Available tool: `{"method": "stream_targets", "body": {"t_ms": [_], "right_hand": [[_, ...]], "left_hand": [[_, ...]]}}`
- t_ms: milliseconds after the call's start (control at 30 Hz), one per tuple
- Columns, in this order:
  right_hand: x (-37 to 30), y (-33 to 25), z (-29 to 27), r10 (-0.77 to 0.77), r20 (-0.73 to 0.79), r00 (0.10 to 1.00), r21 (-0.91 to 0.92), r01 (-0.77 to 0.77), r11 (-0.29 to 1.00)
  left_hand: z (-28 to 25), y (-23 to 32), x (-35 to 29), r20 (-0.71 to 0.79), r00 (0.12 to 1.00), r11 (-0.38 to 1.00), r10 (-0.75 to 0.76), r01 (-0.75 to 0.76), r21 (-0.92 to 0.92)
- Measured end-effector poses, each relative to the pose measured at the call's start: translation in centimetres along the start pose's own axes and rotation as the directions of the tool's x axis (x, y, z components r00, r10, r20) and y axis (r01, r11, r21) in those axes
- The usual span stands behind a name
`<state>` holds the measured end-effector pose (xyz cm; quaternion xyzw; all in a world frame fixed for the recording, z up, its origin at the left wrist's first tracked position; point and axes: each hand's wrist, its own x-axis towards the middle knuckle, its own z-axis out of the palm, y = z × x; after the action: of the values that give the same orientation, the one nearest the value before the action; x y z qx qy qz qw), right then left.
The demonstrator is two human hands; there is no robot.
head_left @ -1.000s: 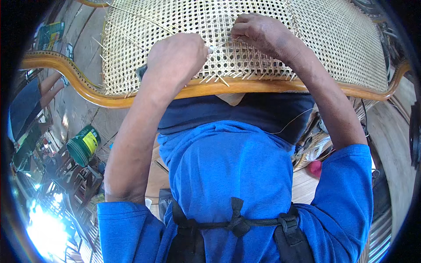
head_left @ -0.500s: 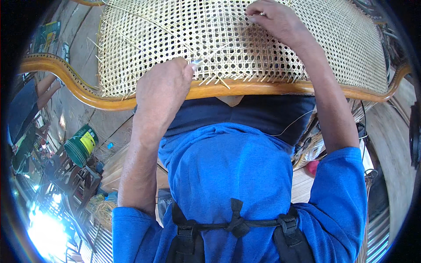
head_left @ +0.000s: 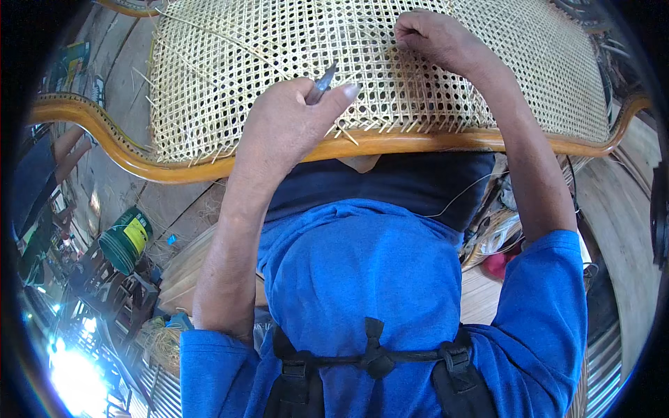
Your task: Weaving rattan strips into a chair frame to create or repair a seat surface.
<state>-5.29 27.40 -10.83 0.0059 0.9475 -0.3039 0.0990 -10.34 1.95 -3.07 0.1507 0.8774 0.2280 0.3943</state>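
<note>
Woven cane mesh [head_left: 209, 97] stretches across a curved, varnished wooden frame [head_left: 390, 141] over my lap. Above its near edge is my left hand [head_left: 286, 122], fingers curled round a small pointed metal blade [head_left: 323, 82] whose tip points up and away; its handle is hidden in my fist. The thumb sticks out to the right. Farther off and to the right, my right hand [head_left: 439, 42] is closed at the mesh surface, fingertips pinched together; whatever they hold is too small to make out. Short cane ends [head_left: 346, 134] poke out along the near rail.
A green bucket with a yellow label [head_left: 127, 240] is on the floor at left, near a heap of fibre strands [head_left: 164, 341]. Plastic wrapping and a red object [head_left: 495, 265] lie to my right. Another person's arm [head_left: 73, 143] shows at far left.
My left hand has shifted right and lifted off the near edge, so more of the blade shows. My right hand has moved slightly toward me. The view has tilted a little.
</note>
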Motion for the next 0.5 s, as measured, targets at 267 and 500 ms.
{"method": "stream_targets", "body": {"t_ms": [267,500], "right_hand": [[2.0,-1.4,-0.7,0.068,0.116,0.991,-0.069,-0.061,0.996],[1.3,-1.6,1.9,-0.125,0.026,0.992,0.002,0.125,0.992]], "left_hand": [[0.3,-0.4,-2.0,-0.145,0.985,0.969,0.094,-0.057,0.24],[1.6,-2.4,-4.8,-0.167,0.986,0.981,-0.016,0.048,0.188]]}}
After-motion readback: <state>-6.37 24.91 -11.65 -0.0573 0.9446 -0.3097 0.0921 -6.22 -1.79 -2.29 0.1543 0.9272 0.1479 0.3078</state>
